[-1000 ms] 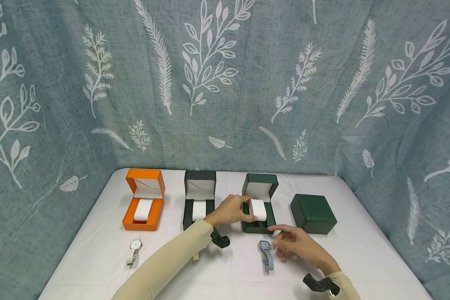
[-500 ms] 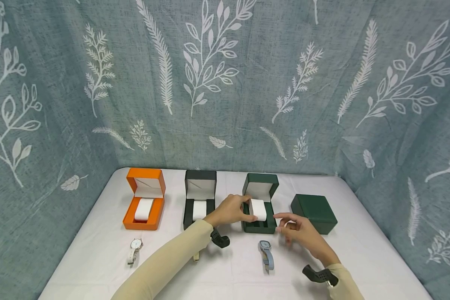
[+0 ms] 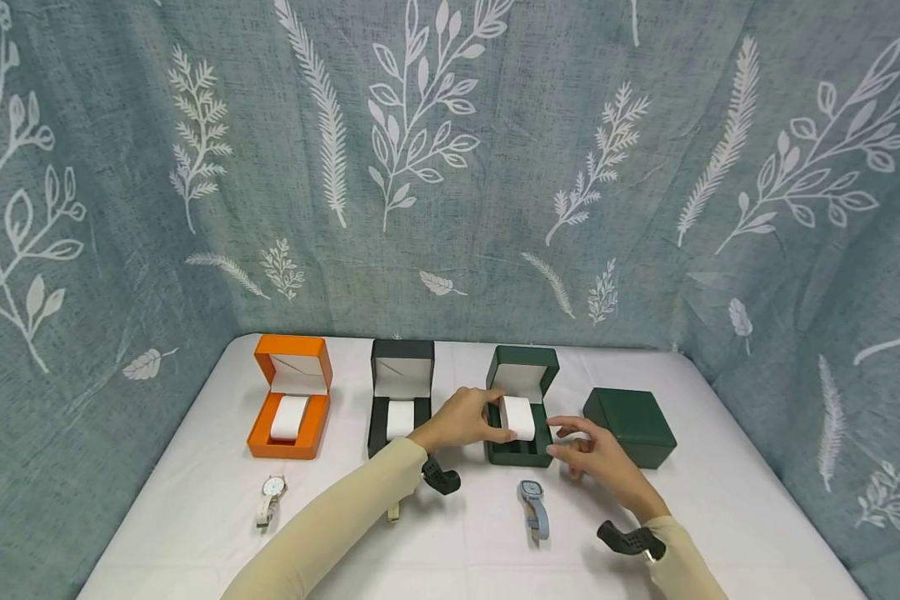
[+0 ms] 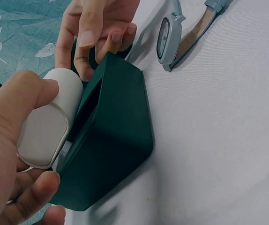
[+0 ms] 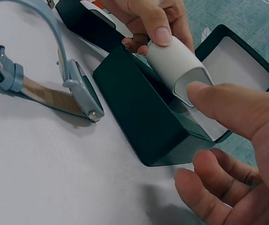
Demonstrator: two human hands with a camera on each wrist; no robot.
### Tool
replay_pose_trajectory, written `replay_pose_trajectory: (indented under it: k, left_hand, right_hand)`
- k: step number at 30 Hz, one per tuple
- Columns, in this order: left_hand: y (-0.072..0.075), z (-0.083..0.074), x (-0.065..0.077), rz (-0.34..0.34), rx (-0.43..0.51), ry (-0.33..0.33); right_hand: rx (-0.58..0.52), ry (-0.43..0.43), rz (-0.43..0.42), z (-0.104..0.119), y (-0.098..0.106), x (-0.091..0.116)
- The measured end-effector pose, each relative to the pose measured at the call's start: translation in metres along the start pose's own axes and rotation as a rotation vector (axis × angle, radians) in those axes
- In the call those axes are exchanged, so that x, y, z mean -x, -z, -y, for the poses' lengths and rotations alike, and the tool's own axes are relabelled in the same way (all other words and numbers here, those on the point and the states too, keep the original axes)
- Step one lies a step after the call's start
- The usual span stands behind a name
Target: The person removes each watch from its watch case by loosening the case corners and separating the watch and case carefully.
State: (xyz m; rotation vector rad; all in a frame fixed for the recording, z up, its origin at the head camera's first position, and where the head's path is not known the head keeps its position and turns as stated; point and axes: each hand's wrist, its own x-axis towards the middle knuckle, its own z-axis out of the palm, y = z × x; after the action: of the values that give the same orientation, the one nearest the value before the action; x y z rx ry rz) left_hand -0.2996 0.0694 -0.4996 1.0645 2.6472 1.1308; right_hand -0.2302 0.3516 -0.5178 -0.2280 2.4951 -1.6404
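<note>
My left hand (image 3: 465,419) pinches a white watch cushion (image 3: 518,418) between thumb and fingers, the cushion sitting tilted in an open green watch box (image 3: 516,460). In the left wrist view, the thumb (image 4: 48,92) lies on the cushion's round side. On the right side of that box is my right hand (image 3: 598,457), its fingers loosely bent. Its thumb (image 5: 209,101) overlaps the cushion's end face in the right wrist view. A light blue watch (image 3: 534,510) with a strap lies in front of the box.
An orange watch box (image 3: 285,451) and a black one (image 3: 378,417) stand open at left, each with a white cushion. A closed green box (image 3: 633,427) is at right. A watch with a pale strap (image 3: 270,498) lies front left; another strap end (image 3: 393,512) shows beside the left sleeve.
My right hand has moved from above the light blue watch up to the right side of the open green box. The left hand has stayed on the cushion.
</note>
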Motion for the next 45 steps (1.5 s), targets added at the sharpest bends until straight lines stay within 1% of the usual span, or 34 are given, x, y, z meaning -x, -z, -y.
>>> replay_pose_trajectory:
  k: [5,10,15,23,31,41,45]
  left_hand:
    - [0.001,0.001,0.0,0.002,-0.004,-0.003]
    - [0.001,0.001,0.001,0.004,-0.008,-0.006]
    - [0.001,0.001,0.001,0.002,-0.017,-0.011]
    - [-0.002,0.002,0.001,0.005,-0.008,0.002]
    - [-0.002,0.001,0.002,-0.007,0.004,-0.003]
    - [-0.008,-0.002,-0.002,-0.018,-0.029,-0.036]
    - [-0.011,-0.001,-0.004,-0.023,-0.036,-0.041]
  right_hand:
    - [-0.002,-0.021,0.005,-0.003,-0.003,-0.007]
    - [0.02,-0.036,0.009,-0.006,-0.005,-0.013]
    - [0.033,-0.025,0.013,-0.01,-0.007,-0.017]
    - [0.05,-0.013,0.013,-0.013,-0.007,-0.02]
    - [0.032,-0.009,0.022,-0.012,-0.008,-0.021]
    - [0.034,-0.006,0.027,-0.012,-0.007,-0.02]
    - [0.031,-0.011,0.023,-0.01,-0.007,-0.019]
